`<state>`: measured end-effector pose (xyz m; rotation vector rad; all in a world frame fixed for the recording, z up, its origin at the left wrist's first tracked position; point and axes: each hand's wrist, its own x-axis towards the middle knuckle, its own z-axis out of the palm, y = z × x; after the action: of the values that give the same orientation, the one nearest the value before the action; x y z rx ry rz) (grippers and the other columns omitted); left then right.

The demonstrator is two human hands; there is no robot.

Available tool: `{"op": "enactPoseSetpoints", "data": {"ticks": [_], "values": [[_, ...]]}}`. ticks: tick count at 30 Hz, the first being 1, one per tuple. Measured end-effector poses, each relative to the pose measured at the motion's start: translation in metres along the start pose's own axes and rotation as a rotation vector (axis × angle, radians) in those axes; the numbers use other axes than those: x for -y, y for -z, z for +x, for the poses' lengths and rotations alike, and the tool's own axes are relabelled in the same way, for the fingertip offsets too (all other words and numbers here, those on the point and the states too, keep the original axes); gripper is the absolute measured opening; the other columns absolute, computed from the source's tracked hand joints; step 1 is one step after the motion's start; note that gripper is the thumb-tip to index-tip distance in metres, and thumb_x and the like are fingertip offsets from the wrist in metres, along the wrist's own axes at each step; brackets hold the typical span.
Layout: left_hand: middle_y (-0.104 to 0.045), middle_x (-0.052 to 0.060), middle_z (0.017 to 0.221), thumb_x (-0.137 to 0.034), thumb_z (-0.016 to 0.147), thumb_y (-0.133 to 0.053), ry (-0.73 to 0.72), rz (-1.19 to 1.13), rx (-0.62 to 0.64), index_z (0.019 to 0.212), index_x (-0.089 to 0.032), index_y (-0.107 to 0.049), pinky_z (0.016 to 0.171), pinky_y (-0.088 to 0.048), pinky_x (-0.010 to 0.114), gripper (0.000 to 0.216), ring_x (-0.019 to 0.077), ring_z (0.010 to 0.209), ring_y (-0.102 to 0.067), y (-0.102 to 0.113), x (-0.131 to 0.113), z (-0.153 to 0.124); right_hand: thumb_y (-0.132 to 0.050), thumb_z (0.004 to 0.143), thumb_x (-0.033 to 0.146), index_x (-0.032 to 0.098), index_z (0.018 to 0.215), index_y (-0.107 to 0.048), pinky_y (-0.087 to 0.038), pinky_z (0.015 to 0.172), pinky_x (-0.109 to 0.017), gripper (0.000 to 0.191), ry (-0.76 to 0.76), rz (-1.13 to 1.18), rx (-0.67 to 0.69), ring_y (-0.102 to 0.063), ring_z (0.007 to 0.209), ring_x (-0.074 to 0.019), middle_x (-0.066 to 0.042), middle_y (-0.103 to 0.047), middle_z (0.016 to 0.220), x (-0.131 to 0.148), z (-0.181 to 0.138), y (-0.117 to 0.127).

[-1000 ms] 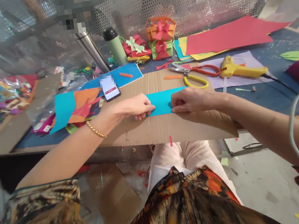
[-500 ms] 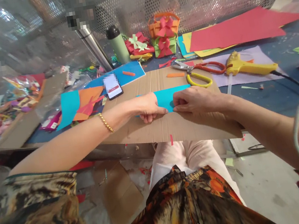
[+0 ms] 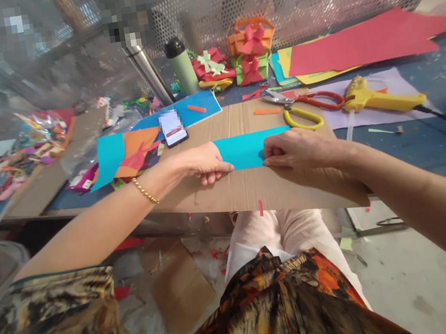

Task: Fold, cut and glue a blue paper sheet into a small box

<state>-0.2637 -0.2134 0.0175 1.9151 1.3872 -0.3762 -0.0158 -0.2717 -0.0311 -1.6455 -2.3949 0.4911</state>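
Observation:
A strip of bright blue paper [image 3: 241, 151] lies across the brown cardboard sheet [image 3: 227, 194] in front of me. My left hand [image 3: 208, 163] grips its left end, thumb along the lower edge and fingers curled. On the right part of the strip, my right hand [image 3: 286, 150] pinches the lower edge, its fingers folded in; the far right end is mostly hidden behind this hand. Just beyond my right hand are the scissors [image 3: 303, 112], with one yellow and one red handle loop and the blades pointing away to the left.
A yellow glue gun [image 3: 381, 99] rests on lilac paper [image 3: 395, 80] at the right, its cord trailing off. A phone [image 3: 173, 128] lies at the back left. Behind stand a green bottle [image 3: 182, 69], small paper baskets [image 3: 250, 55] and stacked red sheets [image 3: 356, 44].
My left hand has slid left along the blue strip, so more of the paper shows between my hands. My right hand keeps its pinch. The whole view has shifted slightly.

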Motion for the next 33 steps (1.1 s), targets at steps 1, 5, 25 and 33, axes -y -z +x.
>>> {"op": "enactPoseSetpoints", "data": {"ticks": [1, 5, 25, 33], "values": [[-0.060, 0.001, 0.045, -0.042, 0.081, -0.076, -0.001, -0.014, -0.005, 0.050, -0.020, -0.060, 0.045, -0.037, 0.024, 0.041, 0.0112, 0.042, -0.055, 0.001, 0.002, -0.001, -0.063, 0.092, 0.039, 0.024, 0.086, -0.068, -0.033, 0.060, -0.028, 0.017, 0.001, 0.000, -0.002, -0.054, 0.061, -0.0141, 0.000, -0.067, 0.070, 0.000, 0.000, 0.000], [-0.062, 0.002, 0.048, -0.044, 0.078, -0.079, -0.007, -0.039, -0.019, 0.049, -0.020, -0.060, 0.045, -0.037, 0.024, 0.042, 0.0116, 0.043, -0.056, 0.005, 0.010, -0.005, -0.064, 0.091, 0.039, 0.024, 0.085, -0.068, -0.031, 0.058, -0.028, 0.017, 0.026, 0.000, -0.024, -0.053, 0.059, -0.0137, 0.001, -0.065, 0.067, -0.002, 0.002, -0.001], [-0.075, 0.008, 0.087, -0.036, 0.094, -0.061, -0.145, 0.349, -0.599, 0.079, -0.020, -0.071, 0.080, -0.052, 0.035, 0.024, 0.0224, 0.083, -0.070, 0.003, 0.037, -0.024, -0.064, 0.090, 0.040, 0.024, 0.082, -0.064, -0.034, 0.060, -0.030, 0.018, 0.026, 0.029, 0.040, -0.055, 0.059, -0.0144, 0.001, -0.066, 0.065, -0.005, 0.005, 0.002], [-0.026, 0.014, 0.179, -0.054, 0.111, -0.039, -0.621, 0.434, -0.545, 0.163, -0.024, -0.044, 0.133, -0.021, 0.054, 0.060, 0.0326, 0.167, -0.019, -0.036, 0.000, 0.044, -0.058, 0.094, 0.038, 0.024, 0.082, -0.066, -0.033, 0.059, -0.029, 0.020, 0.007, -0.013, 0.029, -0.052, 0.057, -0.0142, 0.001, -0.064, 0.063, 0.005, -0.003, 0.004]]}}
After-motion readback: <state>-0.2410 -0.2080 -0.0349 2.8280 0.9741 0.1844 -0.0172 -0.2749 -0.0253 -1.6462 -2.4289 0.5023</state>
